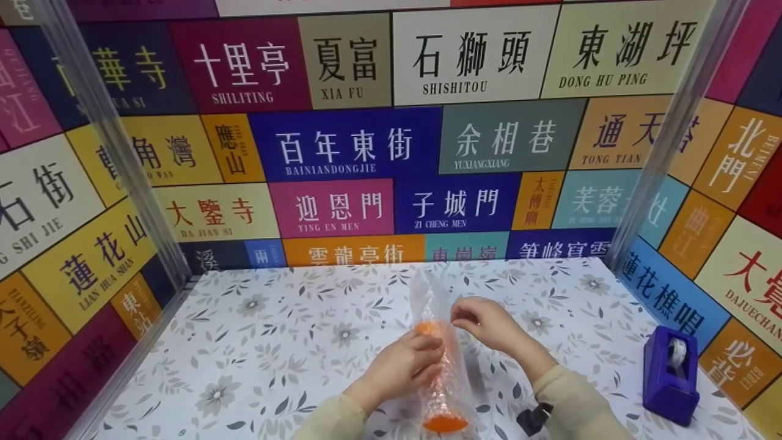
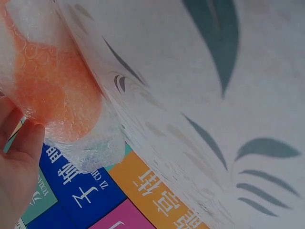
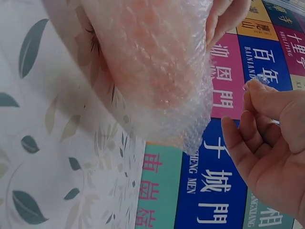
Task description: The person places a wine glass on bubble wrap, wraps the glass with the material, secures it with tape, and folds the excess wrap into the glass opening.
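A cylinder with orange ends, wrapped in clear bubble wrap point(image 1: 449, 379), lies on the table with loose wrap past its far end. My left hand point(image 1: 403, 366) holds it from the left side, fingers curved over the wrap; in the left wrist view the fingertips touch the bubble wrap point(image 2: 57, 90). To the right of the far end and apart from it, my right hand point(image 1: 489, 324) is raised. Between its thumb and index finger it pinches a small shiny clear strip point(image 3: 261, 79), which looks like tape. What the cylinder is cannot be made out through the wrap.
A blue tape dispenser point(image 1: 671, 376) with a clear roll stands at the table's right edge. The table point(image 1: 293, 342) has a white cloth with grey leaves and flowers. Colourful sign-printed panels point(image 1: 348, 146) close off the back and both sides. A black object point(image 1: 534, 419) shows near my right sleeve.
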Demonstrator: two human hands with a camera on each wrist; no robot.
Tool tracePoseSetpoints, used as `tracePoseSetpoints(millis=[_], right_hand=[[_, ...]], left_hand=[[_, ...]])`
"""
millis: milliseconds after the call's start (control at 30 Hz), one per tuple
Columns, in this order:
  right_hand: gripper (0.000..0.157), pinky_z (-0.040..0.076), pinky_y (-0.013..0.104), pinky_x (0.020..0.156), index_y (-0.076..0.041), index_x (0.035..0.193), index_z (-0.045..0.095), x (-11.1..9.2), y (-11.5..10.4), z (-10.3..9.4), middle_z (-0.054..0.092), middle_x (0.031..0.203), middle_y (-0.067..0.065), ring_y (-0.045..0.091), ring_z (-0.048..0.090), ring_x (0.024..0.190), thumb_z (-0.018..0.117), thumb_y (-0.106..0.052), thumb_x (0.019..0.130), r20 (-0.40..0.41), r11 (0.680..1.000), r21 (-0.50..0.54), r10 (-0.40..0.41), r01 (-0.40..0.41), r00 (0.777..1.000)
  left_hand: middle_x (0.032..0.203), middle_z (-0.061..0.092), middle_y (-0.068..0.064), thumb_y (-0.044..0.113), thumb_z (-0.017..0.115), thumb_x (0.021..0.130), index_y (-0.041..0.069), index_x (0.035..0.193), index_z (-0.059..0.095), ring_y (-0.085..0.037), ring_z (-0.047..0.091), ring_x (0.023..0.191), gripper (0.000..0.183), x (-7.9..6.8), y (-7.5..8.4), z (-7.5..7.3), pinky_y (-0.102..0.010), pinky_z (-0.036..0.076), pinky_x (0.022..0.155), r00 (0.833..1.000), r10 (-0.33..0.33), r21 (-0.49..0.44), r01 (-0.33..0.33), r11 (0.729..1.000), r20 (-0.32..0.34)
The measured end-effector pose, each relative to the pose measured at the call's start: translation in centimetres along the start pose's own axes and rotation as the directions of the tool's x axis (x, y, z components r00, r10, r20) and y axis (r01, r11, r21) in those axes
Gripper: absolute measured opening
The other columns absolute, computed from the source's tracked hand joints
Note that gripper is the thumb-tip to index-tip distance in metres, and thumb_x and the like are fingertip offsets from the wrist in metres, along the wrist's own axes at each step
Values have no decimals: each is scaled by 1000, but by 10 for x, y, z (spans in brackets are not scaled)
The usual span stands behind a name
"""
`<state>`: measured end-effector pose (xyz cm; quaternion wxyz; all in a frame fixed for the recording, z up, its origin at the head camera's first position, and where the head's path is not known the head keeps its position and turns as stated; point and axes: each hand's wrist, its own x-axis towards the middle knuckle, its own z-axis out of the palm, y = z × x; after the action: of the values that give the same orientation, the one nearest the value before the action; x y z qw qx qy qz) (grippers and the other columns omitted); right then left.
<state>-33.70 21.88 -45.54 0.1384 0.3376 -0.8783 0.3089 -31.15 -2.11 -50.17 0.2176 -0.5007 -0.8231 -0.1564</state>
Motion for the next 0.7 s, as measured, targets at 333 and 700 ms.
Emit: tracePoseSetpoints(millis=[333,700], right_hand=[[13,52,37,73,-14,84,66,24,-1,13,64,80,-7,14,59,76,73,-4,84,154,979,-109,-152,170,976],[8,52,38,80,-16,87,69,28,-1,20,66,85,-5,17,61,82,71,-9,87,216,966,-189,-134,177,967]], left_hand=[[122,65,-7,22,63,97,8,119,71,-23,59,115,27,0,0,-2,-37,45,104,998,48,-46,-49,998,-34],[122,66,-6,24,63,98,9,117,72,-22,59,117,26,0,0,-1,-36,44,105,999,26,-39,-26,999,-19]])
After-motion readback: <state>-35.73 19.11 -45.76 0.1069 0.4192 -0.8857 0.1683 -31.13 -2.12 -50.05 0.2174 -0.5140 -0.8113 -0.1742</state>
